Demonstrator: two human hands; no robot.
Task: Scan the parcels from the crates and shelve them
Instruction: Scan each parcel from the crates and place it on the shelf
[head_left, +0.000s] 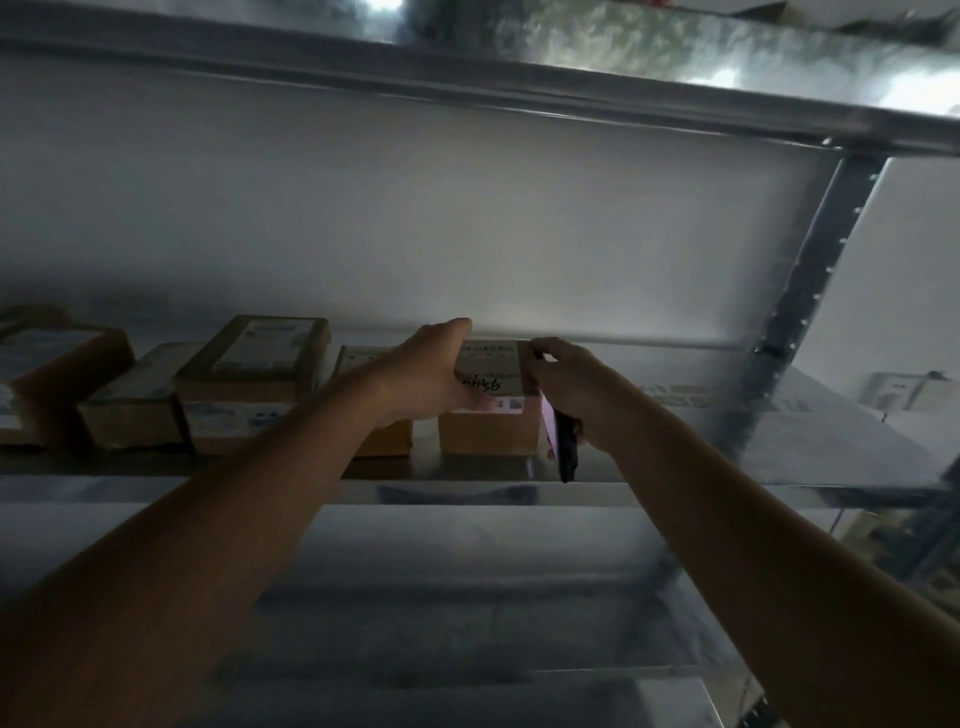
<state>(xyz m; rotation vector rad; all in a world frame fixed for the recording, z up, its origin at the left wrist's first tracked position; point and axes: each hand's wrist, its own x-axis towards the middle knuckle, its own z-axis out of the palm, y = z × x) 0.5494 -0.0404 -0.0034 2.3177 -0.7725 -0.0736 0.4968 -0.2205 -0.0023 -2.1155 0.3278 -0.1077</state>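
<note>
A small brown cardboard parcel (488, 428) with a white label and handwritten marks on top stands on the metal shelf (727, 441). My left hand (431, 371) lies over its left side and top, thumb at the front edge of the label. My right hand (566, 384) touches the parcel's right top corner with its fingertips while holding a dark handheld scanner (563, 441) with a lit pinkish screen against the palm. The scanner hangs down beside the parcel's right face.
Several other brown parcels (254, 374) stand in a row on the same shelf to the left, one (384, 436) right beside the held parcel. An upright perforated post (810, 280) rises at the right. Another shelf (571, 78) runs overhead and one lies below.
</note>
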